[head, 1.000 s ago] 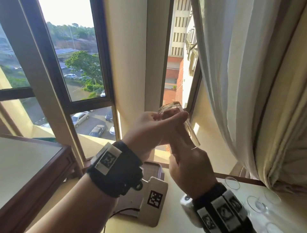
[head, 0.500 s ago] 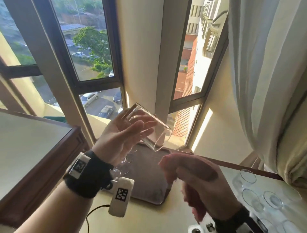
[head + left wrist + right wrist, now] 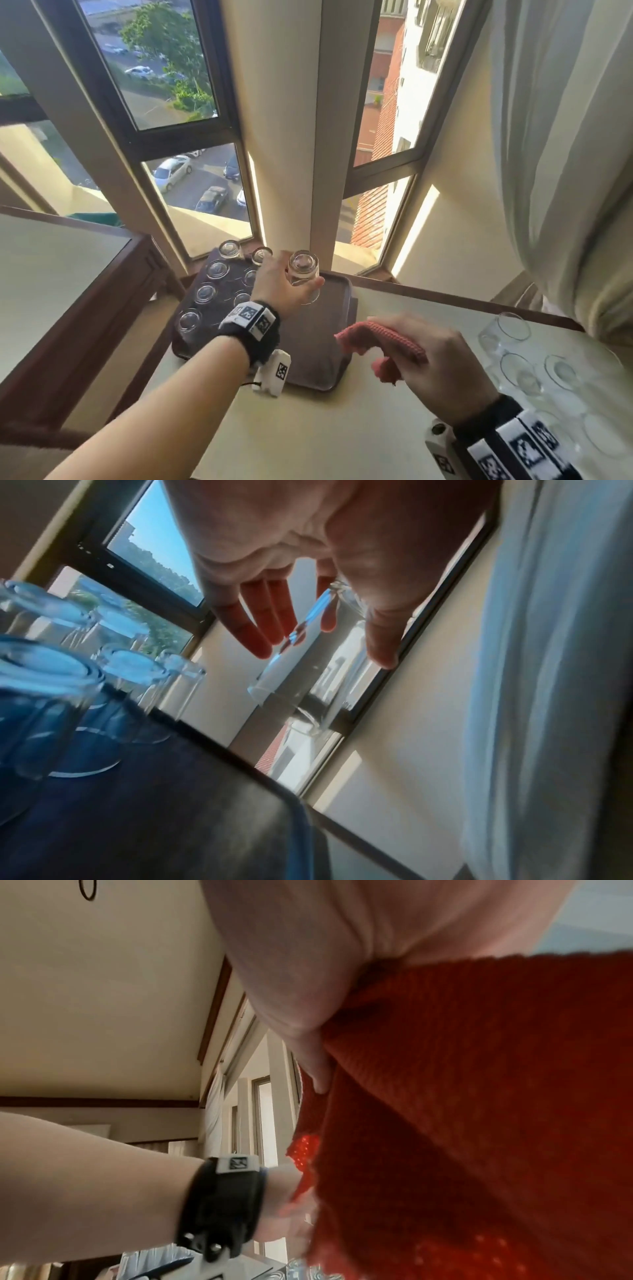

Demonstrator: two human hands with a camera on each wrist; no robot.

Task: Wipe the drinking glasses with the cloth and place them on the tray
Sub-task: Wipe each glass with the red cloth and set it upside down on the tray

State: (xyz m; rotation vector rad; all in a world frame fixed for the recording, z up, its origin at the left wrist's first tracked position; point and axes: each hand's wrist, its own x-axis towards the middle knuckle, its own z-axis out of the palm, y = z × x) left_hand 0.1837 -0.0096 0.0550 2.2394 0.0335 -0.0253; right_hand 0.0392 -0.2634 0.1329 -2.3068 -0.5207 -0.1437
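My left grip [image 3: 281,286] holds a clear, upturned drinking glass [image 3: 303,274] above the dark rectangular tray [image 3: 308,342]; my right grip [image 3: 442,363], at four o'clock, clutches the pink woven cloth [image 3: 376,339] over the pale desk [image 3: 325,428].

Pale table [image 3: 308,428] edged in dark wood, running up to the window. Dark tray [image 3: 318,342] lying flat on its far left part, one corner close to the sill. Seven glasses [image 3: 205,294] standing upside down on the tray's left half in two rows, apart from one another; right half of the tray bare. Further glasses [image 3: 513,368] standing directly on the tabletop at the right, mouths up, close together, well apart from the tray.
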